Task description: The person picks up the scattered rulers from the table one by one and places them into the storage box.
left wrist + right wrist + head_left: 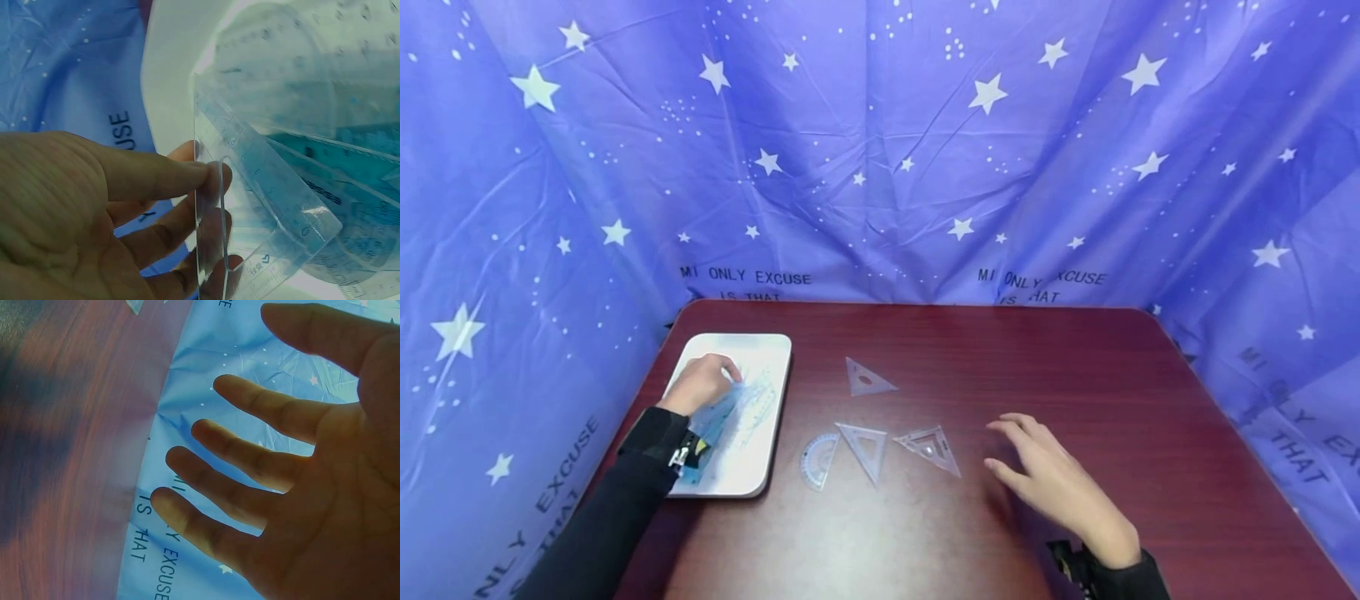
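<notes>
Over the white tray [782, 375] on the left, my left hand [700, 383] pinches a clear set square [265, 184] along one edge, thumb on one side and fingers behind. Under it in the tray lie more transparent drawing tools, among them a teal piece [369, 140], overlapping one another. My right hand [1051, 477] hovers above the right part of the table, fingers spread and nothing held. Nearest to it lies a clear set square [953, 461]. Left of that are a second set square [853, 440] and a clear protractor [810, 465]; a third set square [855, 386] lies farther back.
The dark red wooden table [1030, 358] has rounded far corners. Blue curtains [880, 192] with white stars and printed lettering hang behind it and along both sides. The tray stands near the table's left edge.
</notes>
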A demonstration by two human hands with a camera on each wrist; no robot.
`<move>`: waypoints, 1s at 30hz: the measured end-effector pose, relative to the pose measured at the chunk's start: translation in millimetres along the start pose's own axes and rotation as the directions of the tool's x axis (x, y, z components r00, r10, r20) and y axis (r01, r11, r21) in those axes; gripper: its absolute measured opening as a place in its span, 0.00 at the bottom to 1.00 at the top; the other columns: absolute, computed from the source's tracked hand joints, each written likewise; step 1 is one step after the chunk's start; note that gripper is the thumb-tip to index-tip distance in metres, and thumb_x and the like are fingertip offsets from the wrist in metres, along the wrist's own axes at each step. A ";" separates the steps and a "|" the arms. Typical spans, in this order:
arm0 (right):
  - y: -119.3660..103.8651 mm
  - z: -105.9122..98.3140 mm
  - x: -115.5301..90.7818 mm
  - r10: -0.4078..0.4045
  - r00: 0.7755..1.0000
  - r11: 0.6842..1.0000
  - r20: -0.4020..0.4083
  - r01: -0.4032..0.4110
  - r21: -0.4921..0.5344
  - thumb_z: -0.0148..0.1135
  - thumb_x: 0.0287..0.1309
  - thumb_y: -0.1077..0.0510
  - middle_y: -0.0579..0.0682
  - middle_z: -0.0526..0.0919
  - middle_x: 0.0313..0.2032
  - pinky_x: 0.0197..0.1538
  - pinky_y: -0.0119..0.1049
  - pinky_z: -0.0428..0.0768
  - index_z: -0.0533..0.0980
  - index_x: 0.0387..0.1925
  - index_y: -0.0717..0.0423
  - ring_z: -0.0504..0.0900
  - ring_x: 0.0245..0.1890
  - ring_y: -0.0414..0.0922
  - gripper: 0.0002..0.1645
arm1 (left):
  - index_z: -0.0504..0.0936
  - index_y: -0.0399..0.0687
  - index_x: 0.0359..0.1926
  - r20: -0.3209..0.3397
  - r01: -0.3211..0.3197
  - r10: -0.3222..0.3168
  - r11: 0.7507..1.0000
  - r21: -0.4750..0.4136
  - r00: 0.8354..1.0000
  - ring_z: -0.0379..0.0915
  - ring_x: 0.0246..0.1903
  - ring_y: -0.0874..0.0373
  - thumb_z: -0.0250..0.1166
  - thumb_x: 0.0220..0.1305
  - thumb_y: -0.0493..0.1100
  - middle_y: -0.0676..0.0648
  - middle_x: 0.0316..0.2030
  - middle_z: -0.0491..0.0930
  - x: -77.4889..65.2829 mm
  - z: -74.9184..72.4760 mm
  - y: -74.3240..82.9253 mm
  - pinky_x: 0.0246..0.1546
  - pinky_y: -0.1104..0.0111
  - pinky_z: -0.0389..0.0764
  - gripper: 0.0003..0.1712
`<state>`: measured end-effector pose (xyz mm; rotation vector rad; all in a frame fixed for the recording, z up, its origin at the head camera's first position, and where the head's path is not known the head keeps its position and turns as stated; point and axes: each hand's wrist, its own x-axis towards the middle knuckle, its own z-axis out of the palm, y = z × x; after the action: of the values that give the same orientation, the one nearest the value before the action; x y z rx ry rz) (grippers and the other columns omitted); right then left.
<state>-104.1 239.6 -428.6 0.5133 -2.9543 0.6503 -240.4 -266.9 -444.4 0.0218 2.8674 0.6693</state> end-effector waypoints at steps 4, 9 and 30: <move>-1.2 2.9 0.6 -0.013 1.000 1.000 0.001 0.013 -0.002 0.74 0.66 0.53 0.60 0.81 0.63 0.62 0.62 0.82 0.82 0.61 0.57 0.80 0.64 0.61 0.25 | 0.90 0.36 0.41 -0.005 0.005 -0.005 0.999 0.039 1.000 0.78 0.35 0.43 0.61 0.62 0.32 0.33 0.43 0.86 -12.1 -3.8 10.3 0.36 0.62 0.79 0.12; -3.2 6.0 2.2 -0.024 1.000 1.000 -0.003 0.024 0.003 0.75 0.65 0.53 0.59 0.81 0.63 0.63 0.61 0.82 0.82 0.61 0.56 0.81 0.64 0.60 0.26 | 0.89 0.35 0.38 -0.038 -0.033 0.036 0.997 0.065 0.999 0.80 0.41 0.37 0.61 0.60 0.31 0.32 0.43 0.87 -14.3 -1.5 12.2 0.45 0.54 0.83 0.11; -9.7 29.8 47.1 -0.041 0.986 0.998 0.161 0.048 -0.039 0.75 0.64 0.55 0.64 0.81 0.61 0.64 0.62 0.82 0.78 0.65 0.62 0.81 0.63 0.63 0.31 | 0.82 0.32 0.58 -0.191 -0.184 0.186 0.982 0.031 0.964 0.77 0.56 0.26 0.57 0.75 0.44 0.25 0.52 0.81 -30.8 6.6 61.4 0.60 0.39 0.78 0.22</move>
<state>-145.2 204.3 -445.1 0.6547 -3.0874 0.5651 -210.9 -210.7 -417.4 0.2430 3.0836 0.7238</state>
